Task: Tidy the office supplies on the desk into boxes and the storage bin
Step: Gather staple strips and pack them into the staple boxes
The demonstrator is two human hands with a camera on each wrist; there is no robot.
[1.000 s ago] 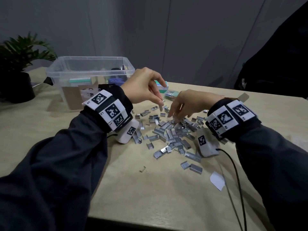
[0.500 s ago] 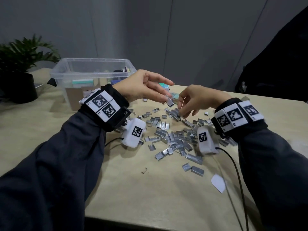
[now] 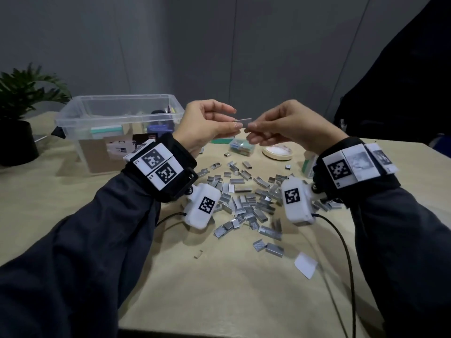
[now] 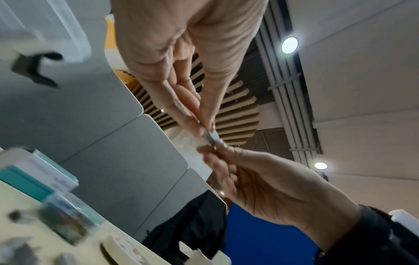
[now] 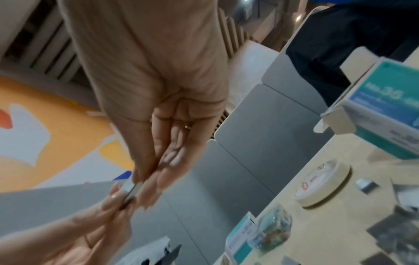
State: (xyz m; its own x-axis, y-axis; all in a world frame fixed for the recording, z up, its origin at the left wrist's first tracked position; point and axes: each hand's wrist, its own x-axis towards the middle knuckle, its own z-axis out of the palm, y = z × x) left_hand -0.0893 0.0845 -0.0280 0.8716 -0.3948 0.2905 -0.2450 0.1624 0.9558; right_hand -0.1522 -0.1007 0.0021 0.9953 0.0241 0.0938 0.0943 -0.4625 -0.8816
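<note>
Both hands are raised above the desk and meet over the staple pile. My left hand pinches one end of a short silver staple strip between thumb and fingers. My right hand pinches the other end. In the left wrist view the staple strip shows as a thin blurred sliver between the two sets of fingertips. The right wrist view shows the strip edge-on between both hands. Several loose staple strips lie scattered on the desk below. The clear storage bin stands at the back left with supplies inside.
A potted plant sits far left. Behind the pile lie a masking tape roll, a small clear box of coloured pins and an open teal staple box. A white paper scrap lies near the right cable.
Both hands have lifted from the staple pile. The left hand picked up a strip, and the right hand has come up and taken its other end.
</note>
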